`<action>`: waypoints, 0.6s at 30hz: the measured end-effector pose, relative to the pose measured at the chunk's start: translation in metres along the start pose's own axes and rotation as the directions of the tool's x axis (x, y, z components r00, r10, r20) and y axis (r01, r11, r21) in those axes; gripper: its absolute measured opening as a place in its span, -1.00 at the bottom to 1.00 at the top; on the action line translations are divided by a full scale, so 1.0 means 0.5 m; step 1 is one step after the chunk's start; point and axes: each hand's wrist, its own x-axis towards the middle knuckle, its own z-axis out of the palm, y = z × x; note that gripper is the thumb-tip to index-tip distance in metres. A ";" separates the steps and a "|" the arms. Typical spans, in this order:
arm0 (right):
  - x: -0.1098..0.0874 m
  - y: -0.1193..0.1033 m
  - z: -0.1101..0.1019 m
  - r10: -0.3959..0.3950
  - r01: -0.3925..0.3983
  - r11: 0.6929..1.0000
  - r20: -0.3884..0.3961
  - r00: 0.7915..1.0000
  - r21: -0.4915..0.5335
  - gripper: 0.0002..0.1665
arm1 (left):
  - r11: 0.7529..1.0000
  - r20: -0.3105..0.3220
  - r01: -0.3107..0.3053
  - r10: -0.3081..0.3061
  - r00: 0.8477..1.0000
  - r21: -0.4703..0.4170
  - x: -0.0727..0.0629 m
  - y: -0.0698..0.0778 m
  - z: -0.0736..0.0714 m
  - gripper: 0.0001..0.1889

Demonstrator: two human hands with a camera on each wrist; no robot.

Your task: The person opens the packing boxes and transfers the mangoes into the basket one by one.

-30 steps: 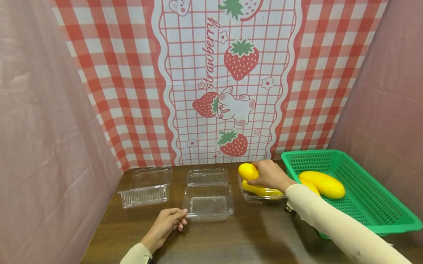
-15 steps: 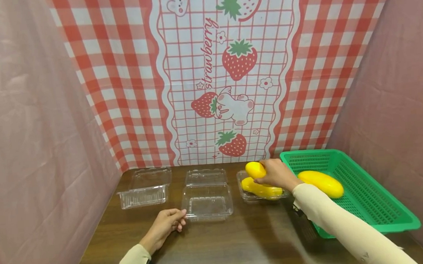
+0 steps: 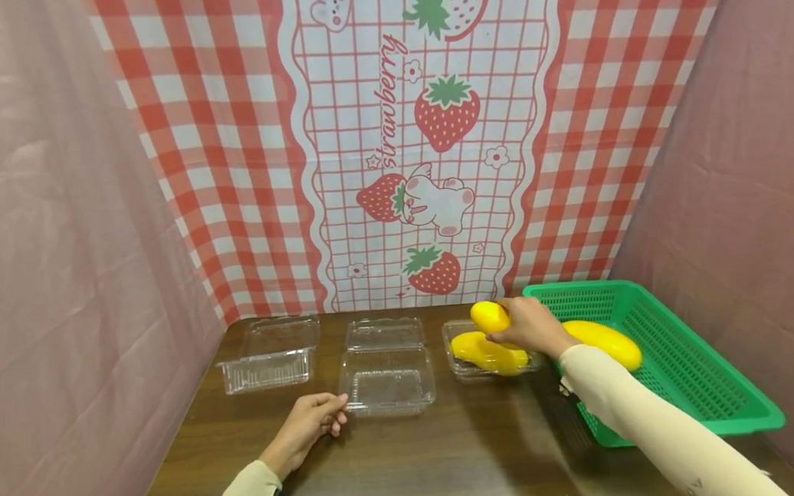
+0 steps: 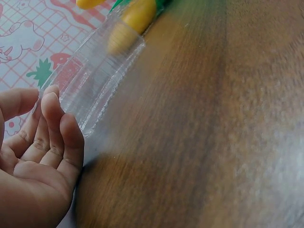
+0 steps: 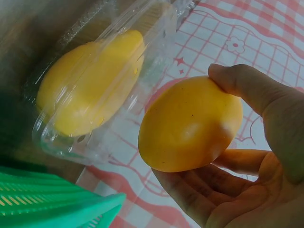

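My left hand pinches the near left rim of the middle clear plastic clamshell box between thumb and fingers; its lid stands open toward the back. In the left wrist view the fingertips meet that box's corner. My right hand grips a smooth yellow fruit, mango- or papaya-like, above the right clamshell box. Inside that box lies another yellow fruit with a narrower end. The right wrist view shows the held fruit between thumb and fingers, apart from the box.
At the right stands a green slotted basket with a large yellow fruit in it, partly behind my right sleeve. A third clear clamshell box, lid raised, is at the back left. A strawberry-print cloth hangs behind the brown table.
My right hand has moved a little to the right with the held fruit, uncovering more of the fruit in the box. The left hand keeps its place at the middle box.
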 end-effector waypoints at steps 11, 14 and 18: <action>-0.020 0.032 -0.020 0.037 -0.037 0.999 -0.020 0.999 0.021 -0.39 | 1.000 0.003 -0.004 0.004 1.000 0.003 0.000 -0.004 -0.001 -0.71; -0.028 0.044 -0.026 0.030 -0.029 0.999 -0.033 0.999 0.019 -0.44 | 1.000 0.007 -0.005 0.005 1.000 0.006 -0.002 -0.005 0.000 -0.71; -0.040 0.063 -0.037 0.034 -0.033 0.999 -0.047 0.998 0.022 -0.35 | 1.000 0.012 -0.013 0.012 1.000 0.007 -0.002 -0.004 0.001 -0.70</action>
